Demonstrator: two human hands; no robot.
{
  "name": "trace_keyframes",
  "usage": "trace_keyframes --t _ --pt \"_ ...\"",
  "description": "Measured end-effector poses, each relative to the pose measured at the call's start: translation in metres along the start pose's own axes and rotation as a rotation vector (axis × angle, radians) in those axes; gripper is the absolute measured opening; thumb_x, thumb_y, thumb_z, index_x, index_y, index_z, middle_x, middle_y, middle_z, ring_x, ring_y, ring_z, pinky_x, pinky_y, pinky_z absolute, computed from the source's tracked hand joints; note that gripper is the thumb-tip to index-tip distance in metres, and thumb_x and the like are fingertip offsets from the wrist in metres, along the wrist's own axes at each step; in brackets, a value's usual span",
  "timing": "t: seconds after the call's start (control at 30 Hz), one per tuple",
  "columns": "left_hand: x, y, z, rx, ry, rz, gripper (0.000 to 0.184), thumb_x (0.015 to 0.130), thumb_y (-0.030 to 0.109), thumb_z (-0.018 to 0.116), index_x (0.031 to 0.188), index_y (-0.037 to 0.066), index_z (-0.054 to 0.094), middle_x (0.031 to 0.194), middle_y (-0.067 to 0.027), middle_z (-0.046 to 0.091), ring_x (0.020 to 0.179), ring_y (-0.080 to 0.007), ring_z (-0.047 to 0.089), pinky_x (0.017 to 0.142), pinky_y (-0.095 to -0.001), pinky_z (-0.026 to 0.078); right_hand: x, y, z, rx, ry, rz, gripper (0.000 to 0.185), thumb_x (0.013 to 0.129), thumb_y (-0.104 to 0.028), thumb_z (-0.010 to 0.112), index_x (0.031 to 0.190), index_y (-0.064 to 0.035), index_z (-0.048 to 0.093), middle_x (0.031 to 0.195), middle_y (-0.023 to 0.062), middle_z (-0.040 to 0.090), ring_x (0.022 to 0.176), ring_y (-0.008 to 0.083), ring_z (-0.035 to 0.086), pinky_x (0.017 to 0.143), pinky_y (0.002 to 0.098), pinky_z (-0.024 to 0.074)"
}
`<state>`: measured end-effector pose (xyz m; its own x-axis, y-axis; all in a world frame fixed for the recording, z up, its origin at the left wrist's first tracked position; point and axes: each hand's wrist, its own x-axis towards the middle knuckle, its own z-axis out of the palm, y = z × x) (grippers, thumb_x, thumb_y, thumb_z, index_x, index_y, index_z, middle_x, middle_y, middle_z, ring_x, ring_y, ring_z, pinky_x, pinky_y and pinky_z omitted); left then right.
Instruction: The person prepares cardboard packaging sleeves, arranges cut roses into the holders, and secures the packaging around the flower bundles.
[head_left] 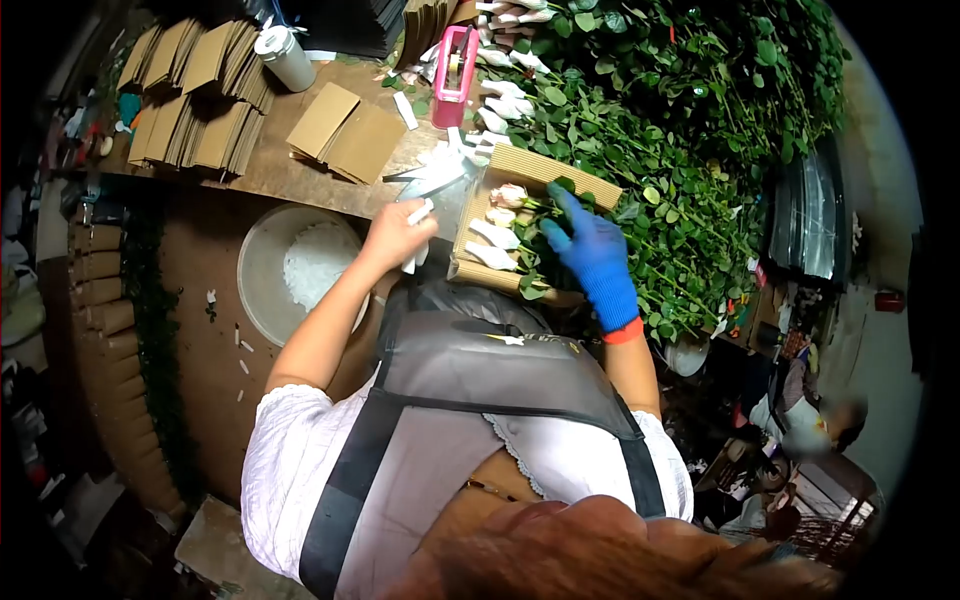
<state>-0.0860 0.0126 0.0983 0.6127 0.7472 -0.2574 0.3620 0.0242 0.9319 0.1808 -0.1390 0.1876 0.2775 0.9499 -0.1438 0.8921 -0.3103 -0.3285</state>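
Note:
My left hand (400, 235), bare, is closed around white strips (421, 212) that stick out above and below the fist. On my right hand (590, 245) is a blue knit glove with an orange-red cuff. Its thumb and forefinger are apart over the stems and leaves beside a pale pink rose (508, 196); whether they touch a stem is hard to see. That rose lies in a corrugated cardboard wrap (555, 172), with a cream rose (501, 216) and white-sleeved rose heads (492, 255) below it. The wrap rests at the table edge in front of my apron.
A pink tape dispenser (455, 80) stands behind loose white strips (445, 165). Folded cardboard (345, 130), cardboard stacks (170, 130) and a white cup (285, 58) sit to the left. Leafy rose stems (690, 200) pile up right. A bucket (262, 270) stands below.

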Motion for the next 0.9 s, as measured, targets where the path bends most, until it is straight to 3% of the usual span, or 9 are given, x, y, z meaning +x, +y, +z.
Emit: trace_keyframes --t 0.07,0.23,0.33,0.47,0.53,0.63,0.73,0.83,0.9 --pt "-0.003 0.013 0.010 0.149 0.035 0.034 0.024 0.086 0.022 0.072 0.084 0.003 0.058 0.070 -0.0060 0.057 0.067 -0.0118 0.051 0.063 -0.0319 0.046 -0.005 -0.013 -0.018 0.101 0.071 -0.067 0.041 0.090 -0.049 0.062 0.124 -0.0255 0.063 0.090 0.0140 0.072 0.082 0.0342 0.069 0.072 0.0454 0.0536" --pt "0.011 0.037 0.044 0.370 -0.180 0.197 0.035 0.092 0.039 0.067 0.093 0.003 0.066 0.083 -0.0197 0.068 0.075 -0.0342 0.067 0.067 -0.0409 0.051 0.006 -0.018 0.034 -0.277 -0.224 -0.122 0.022 0.088 -0.035 0.066 0.087 -0.0134 0.064 0.076 0.0113 0.068 0.074 0.0335 0.068 0.066 0.0467 0.0514" --pt "0.009 0.021 0.051 0.342 -0.142 0.268 0.029 0.094 0.034 0.065 0.092 0.005 0.067 0.084 -0.0196 0.068 0.075 -0.0344 0.067 0.068 -0.0409 0.050 0.008 -0.014 0.041 -0.272 -0.193 -0.153 0.020 0.089 -0.030 0.061 0.091 -0.0107 0.067 0.077 0.0150 0.069 0.074 0.0341 0.069 0.065 0.0456 0.0521" --pt "0.001 -0.001 0.035 -0.038 0.109 0.061 0.025 0.098 0.024 0.061 0.088 0.001 0.065 0.075 -0.0051 0.065 0.069 -0.0180 0.061 0.067 -0.0321 0.047 0.003 -0.009 0.045 -0.203 -0.179 -0.156 0.022 0.090 -0.033 0.060 0.091 -0.0120 0.066 0.079 0.0132 0.069 0.076 0.0336 0.068 0.067 0.0464 0.0515" --pt "0.003 0.009 0.011 -0.053 0.277 0.309 0.019 0.094 0.017 0.062 0.086 0.001 0.065 0.067 -0.0059 0.061 0.062 -0.0139 0.056 0.061 -0.0316 0.047 -0.004 -0.006 0.027 -0.126 -0.179 -0.168 0.024 0.091 -0.036 0.061 0.092 -0.0129 0.065 0.081 0.0119 0.069 0.078 0.0330 0.068 0.068 0.0467 0.0511" --pt "-0.012 0.015 -0.002 0.221 -0.029 0.026 0.021 0.088 0.022 0.068 0.088 0.001 0.065 0.070 -0.0111 0.064 0.066 -0.0160 0.063 0.064 -0.0316 0.049 -0.008 -0.014 -0.003 -0.061 -0.264 -0.174 0.031 0.089 -0.045 0.063 0.096 -0.0152 0.065 0.085 0.0105 0.070 0.081 0.0310 0.068 0.072 0.0451 0.0511" --pt "-0.009 0.032 0.024 0.362 -0.082 0.245 0.031 0.088 0.032 0.076 0.083 0.004 0.062 0.067 -0.0102 0.061 0.061 -0.0231 0.058 0.063 -0.0370 0.047 -0.008 -0.017 0.009 -0.176 -0.342 -0.255 0.028 0.088 -0.041 0.065 0.093 -0.0136 0.068 0.086 0.0095 0.071 0.084 0.0290 0.070 0.074 0.0431 0.0524" --pt "0.006 0.038 0.031 0.465 -0.456 0.189 0.037 0.091 0.039 0.071 0.087 0.003 0.064 0.072 -0.0140 0.062 0.065 -0.0293 0.057 0.064 -0.0373 0.047 0.004 -0.018 0.029 -0.256 -0.403 -0.312 0.020 0.087 -0.030 0.065 0.088 -0.0108 0.072 0.086 0.0104 0.073 0.084 0.0292 0.072 0.072 0.0437 0.0538" --pt "0.006 0.036 0.033 0.471 -0.473 0.209 0.036 0.095 0.039 0.067 0.089 0.003 0.065 0.072 -0.0123 0.062 0.066 -0.0249 0.058 0.064 -0.0358 0.046 0.007 -0.023 0.033 -0.321 -0.438 -0.315 0.018 0.087 -0.026 0.064 0.088 -0.0106 0.073 0.087 0.0113 0.074 0.083 0.0287 0.073 0.070 0.0436 0.0542"
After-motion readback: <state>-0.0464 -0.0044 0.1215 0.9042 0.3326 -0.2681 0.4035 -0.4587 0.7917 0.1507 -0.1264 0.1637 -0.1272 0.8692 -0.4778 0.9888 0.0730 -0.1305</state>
